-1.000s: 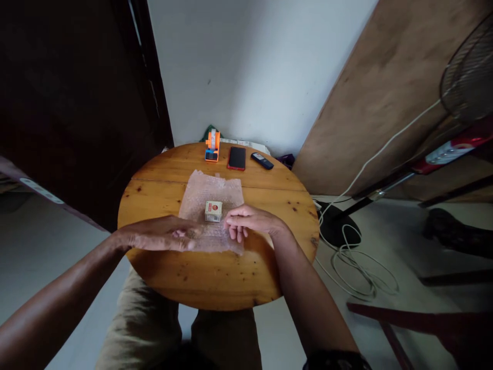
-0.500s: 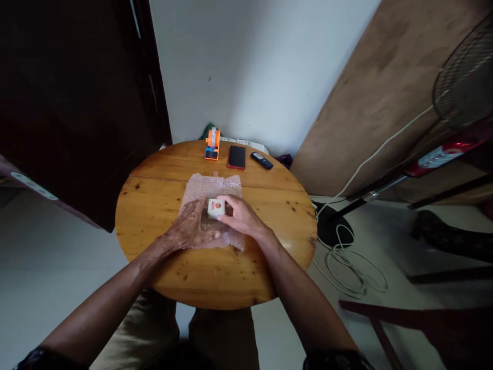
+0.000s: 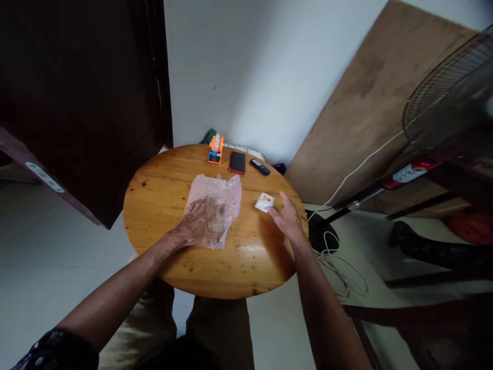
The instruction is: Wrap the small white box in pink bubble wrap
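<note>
A sheet of clear, pinkish bubble wrap (image 3: 211, 191) lies on the round wooden table (image 3: 162, 205). My left hand (image 3: 196, 222) rests flat on its left part, fingers stretched out. A rounded see-through patch shows beside the thumb; what it is I cannot make out. To the right of the wrap, a small white box (image 3: 265, 202) with a red mark sits on the bare wood. My right hand (image 3: 288, 218) is just right of this box, thumb and fingers apart, the thumb tip close to its near corner. Whether the thumb touches it is unclear.
Along the table's back stand an orange and blue tape dispenser (image 3: 216, 149), a red-edged phone (image 3: 237, 162) and a dark handset (image 3: 260, 166). The wall (image 3: 246, 72) rises behind. On the right are a standing fan (image 3: 447, 87) and a white cable (image 3: 346, 280) on the floor.
My right hand has carried the small white box from above the bubble wrap to the table on the right and opened. My left hand stays on the wrap. The view has shifted slightly.
</note>
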Motion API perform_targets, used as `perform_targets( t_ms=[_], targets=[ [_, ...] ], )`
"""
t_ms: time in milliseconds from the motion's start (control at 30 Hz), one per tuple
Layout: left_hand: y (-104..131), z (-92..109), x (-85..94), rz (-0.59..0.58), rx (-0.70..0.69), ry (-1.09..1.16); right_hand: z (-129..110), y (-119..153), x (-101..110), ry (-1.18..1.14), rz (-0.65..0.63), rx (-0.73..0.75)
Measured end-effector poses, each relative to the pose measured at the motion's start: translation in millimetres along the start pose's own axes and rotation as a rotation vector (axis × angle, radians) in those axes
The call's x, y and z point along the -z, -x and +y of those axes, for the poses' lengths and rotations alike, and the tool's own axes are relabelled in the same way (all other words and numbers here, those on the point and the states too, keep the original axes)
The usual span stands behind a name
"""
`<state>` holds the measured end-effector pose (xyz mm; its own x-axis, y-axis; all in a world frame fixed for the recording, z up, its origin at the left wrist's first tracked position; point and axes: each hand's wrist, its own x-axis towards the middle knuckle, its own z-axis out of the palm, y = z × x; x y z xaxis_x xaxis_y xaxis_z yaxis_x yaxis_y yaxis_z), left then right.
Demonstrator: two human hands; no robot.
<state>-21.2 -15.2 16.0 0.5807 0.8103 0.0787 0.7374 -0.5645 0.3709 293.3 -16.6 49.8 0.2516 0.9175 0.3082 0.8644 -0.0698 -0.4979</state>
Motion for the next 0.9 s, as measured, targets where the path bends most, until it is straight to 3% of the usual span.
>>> perform_targets(
  t_ms=[67,167,267,367,500,667,900],
  targets=[
    [0.8,2.1,3.1,-0.014,-0.002,0.002,-15.8,7.5,12.4,-0.064,0.062,0.093],
    [0.9,3.1,5.2,-0.035,0.004,0.003,-59.4,17.7,19.5,-0.244,0.008,0.300],
    [-0.2,2.3,4.1,-0.025,0.019,-0.016,-107.5,24.2,2.7,-0.318,-0.228,0.526],
    [-1.7,1.6,2.8,-0.008,-0.003,-0.024,-131.0,22.4,-25.1,-0.177,-0.538,0.693],
    [-3.8,-0.6,3.6,-0.054,0.034,-0.017,-110.3,13.7,-40.4,0.038,-0.679,0.622],
    [-5.5,-8.2,8.5,-0.129,0.003,-0.048,-70.7,9.1,-24.3,0.130,-0.703,0.567],
    [-2.0,-15.7,12.1,-0.135,0.021,-0.062,-63.9,6.9,-16.8,0.011,-0.717,0.543]
  ],
)
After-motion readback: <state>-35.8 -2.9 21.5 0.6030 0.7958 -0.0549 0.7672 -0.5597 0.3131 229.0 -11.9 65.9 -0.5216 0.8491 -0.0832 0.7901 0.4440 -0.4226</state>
